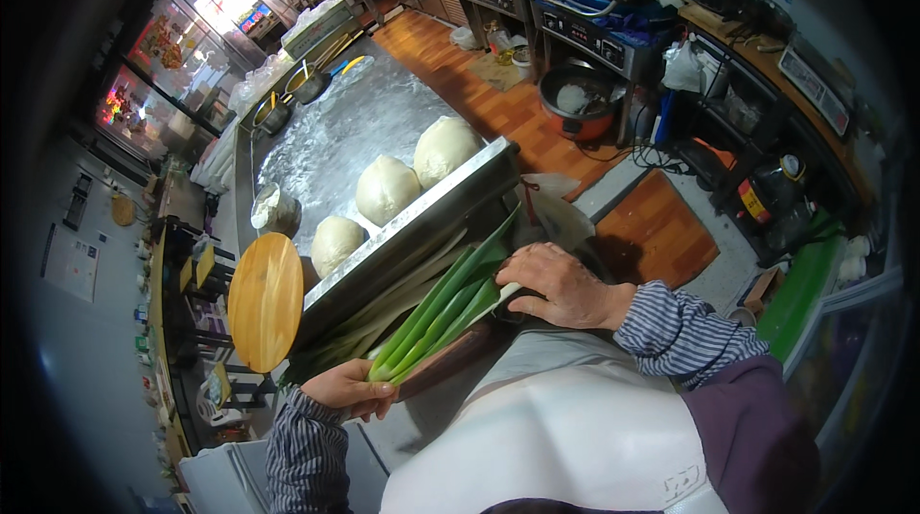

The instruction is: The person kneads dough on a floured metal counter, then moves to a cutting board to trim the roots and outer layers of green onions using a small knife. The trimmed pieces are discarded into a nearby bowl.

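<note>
A large green onion [436, 315] with long green leaves slants across in front of my apron. My left hand [347, 388] is closed round its pale green lower end. Near the leaf tips, my right hand [561, 286] has its fingers bent and pinched on a pale outer leaf [506, 296]. More long, dull green leaves [369, 318] lie just beyond it, below the metal table's raised edge. The inner side of the right hand's grip is partly hidden.
Three dough balls [386, 190] rest along the near edge of the floured metal table [331, 136]. A round wooden board [265, 303] stands at its left corner beside a metal canister [276, 209]. Pots [305, 83] sit farther back. Cooking equipment [585, 30] and shelves line the right side.
</note>
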The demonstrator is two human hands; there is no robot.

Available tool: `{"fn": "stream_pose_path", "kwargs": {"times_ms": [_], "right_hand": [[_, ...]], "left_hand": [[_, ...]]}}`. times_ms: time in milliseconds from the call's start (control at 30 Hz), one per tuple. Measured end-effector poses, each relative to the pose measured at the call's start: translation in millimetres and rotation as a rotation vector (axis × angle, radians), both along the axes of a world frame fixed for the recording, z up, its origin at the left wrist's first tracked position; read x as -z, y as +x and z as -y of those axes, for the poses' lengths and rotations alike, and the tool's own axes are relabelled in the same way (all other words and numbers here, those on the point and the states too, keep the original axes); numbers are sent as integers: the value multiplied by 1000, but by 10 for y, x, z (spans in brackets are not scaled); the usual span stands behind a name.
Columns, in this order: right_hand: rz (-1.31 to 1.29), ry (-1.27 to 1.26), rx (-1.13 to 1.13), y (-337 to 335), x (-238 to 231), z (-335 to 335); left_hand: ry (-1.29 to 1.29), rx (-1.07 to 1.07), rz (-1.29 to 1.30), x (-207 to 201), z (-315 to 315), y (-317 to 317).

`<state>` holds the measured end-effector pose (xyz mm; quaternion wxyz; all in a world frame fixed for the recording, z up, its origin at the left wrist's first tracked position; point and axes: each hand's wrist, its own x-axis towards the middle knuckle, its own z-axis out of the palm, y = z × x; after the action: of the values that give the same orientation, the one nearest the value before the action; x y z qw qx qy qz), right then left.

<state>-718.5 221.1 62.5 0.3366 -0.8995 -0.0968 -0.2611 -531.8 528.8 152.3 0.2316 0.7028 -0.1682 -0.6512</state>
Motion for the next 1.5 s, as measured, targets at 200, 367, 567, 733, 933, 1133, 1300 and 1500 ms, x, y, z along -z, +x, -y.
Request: {"fn": "stream_pose_path", "kwargs": {"times_ms": [200,367,567,733,933,1133,1300,1500], "right_hand": [[36,146,159,45,124,-178],[-129,416,60,81,263,-170],[-5,-63,17,-95,288,-83],[-91,-239,-140,-240,223,-5],[-323,182,-298,-412,66,53],[-670,269,-331,-391,-118,197],[-749,518,-401,-220,-199,149],[-742,327,-439,-71,-24,7]], "left_hand": [[-35,-104,-61,67,-11,-37],[34,-107,-81,138,9,-54],[44,-58,-93,180,-7,2],[32,-34,-148,233,-44,75],[-94,-3,-358,257,-18,85],[-28,45,-251,201,163,25],[34,179,-177,158,321,41],[111,185,-44,112,375,20]]}}
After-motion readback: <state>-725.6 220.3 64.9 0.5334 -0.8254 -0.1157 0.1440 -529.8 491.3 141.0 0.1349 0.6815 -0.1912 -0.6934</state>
